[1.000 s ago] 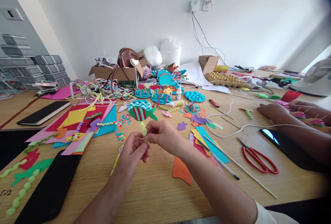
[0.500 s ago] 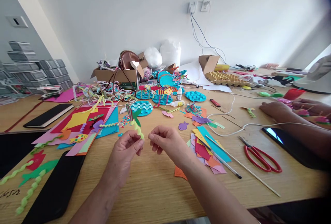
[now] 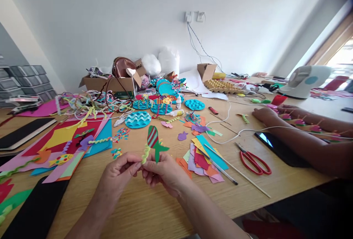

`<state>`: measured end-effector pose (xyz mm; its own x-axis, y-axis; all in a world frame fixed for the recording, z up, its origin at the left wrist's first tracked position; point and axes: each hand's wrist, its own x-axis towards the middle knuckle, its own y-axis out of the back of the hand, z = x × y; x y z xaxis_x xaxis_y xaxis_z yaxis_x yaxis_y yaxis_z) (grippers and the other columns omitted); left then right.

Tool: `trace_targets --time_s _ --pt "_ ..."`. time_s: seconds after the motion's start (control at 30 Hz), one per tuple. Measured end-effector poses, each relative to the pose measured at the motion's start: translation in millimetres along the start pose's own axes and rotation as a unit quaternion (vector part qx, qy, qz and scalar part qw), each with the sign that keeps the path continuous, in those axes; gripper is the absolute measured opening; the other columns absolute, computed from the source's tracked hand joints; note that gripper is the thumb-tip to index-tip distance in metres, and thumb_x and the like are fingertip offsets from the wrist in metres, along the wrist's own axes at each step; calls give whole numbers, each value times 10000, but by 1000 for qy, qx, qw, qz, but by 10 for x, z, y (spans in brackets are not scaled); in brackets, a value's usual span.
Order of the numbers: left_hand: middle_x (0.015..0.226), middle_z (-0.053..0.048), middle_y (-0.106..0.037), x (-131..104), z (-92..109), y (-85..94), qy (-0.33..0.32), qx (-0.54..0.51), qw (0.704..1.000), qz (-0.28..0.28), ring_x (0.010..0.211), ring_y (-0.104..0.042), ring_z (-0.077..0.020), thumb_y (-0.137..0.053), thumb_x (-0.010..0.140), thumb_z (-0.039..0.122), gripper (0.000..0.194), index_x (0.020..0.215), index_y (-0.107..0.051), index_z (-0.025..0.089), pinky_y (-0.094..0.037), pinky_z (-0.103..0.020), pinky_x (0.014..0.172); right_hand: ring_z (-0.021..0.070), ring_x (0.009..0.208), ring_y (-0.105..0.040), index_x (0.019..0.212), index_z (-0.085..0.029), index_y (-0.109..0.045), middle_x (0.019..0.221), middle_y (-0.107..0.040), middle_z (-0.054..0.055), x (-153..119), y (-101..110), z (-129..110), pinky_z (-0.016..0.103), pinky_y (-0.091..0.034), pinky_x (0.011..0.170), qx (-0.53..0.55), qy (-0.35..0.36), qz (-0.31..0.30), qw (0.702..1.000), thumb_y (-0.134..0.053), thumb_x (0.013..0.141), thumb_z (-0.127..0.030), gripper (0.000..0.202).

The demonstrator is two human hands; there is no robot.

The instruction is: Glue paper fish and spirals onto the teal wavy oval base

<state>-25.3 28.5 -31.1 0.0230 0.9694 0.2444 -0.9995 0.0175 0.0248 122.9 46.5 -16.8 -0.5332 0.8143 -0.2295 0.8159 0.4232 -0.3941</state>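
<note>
Just in front of me I hold up a twisted yellow-green pipe cleaner [image 3: 145,153] with a green paper fish [image 3: 156,145] on its upper end. Dark red and grey stripes cross the fish's body. My left hand [image 3: 121,171] pinches the lower part of the pipe cleaner between thumb and fingers. Close against it, my right hand [image 3: 164,171] is also closed, its thumb and fingertips at the pipe cleaner's lower end. The fingertips partly hide that end. A pile of coloured paper scraps [image 3: 202,158] lies right of my right hand.
Red-handled scissors [image 3: 252,160], a wooden stick [image 3: 239,172] and a pen [image 3: 220,169] lie to the right. Another person's arm [image 3: 292,136] rests beyond a phone [image 3: 278,149]. Blue wavy discs [image 3: 138,120] and glue bottles [image 3: 178,102] stand ahead; coloured sheets [image 3: 60,139] lie left.
My right hand has moved in to meet the left at the pipe cleaner. The fish has turned, its tail now pointing right. The view has swung to the right.
</note>
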Motion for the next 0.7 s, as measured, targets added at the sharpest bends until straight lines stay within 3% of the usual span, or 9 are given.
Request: trace_targets --time_s 0.3,0.5,0.7 --pt "559 19 -553 -15 100 -79 71 -34 996 32 514 -450 -107 -722 566 232 103 630 -655 185 -342 -203 479 26 359 -451 578 -145 -519 475 -535 -60 -9 -16 -10 146 -332 354 -18 -20 19 999 -702 543 -402 317" --pt "577 26 -530 -64 15 -23 74 -35 997 17 538 -436 -105 -714 596 230 87 621 -641 190 -346 -200 499 25 349 -444 572 -135 -531 470 -544 -56 -12 1 27 144 -342 357 5 -29 -1 1000 -735 529 -383 324" --pt "622 18 -560 -104 34 -34 120 -94 988 -25 601 -482 -125 -727 622 281 125 664 -643 199 -378 -213 551 23 325 -437 559 -118 -547 455 -556 -39 -8 17 72 146 -318 344 45 -24 -11 999 -744 531 -341 299"
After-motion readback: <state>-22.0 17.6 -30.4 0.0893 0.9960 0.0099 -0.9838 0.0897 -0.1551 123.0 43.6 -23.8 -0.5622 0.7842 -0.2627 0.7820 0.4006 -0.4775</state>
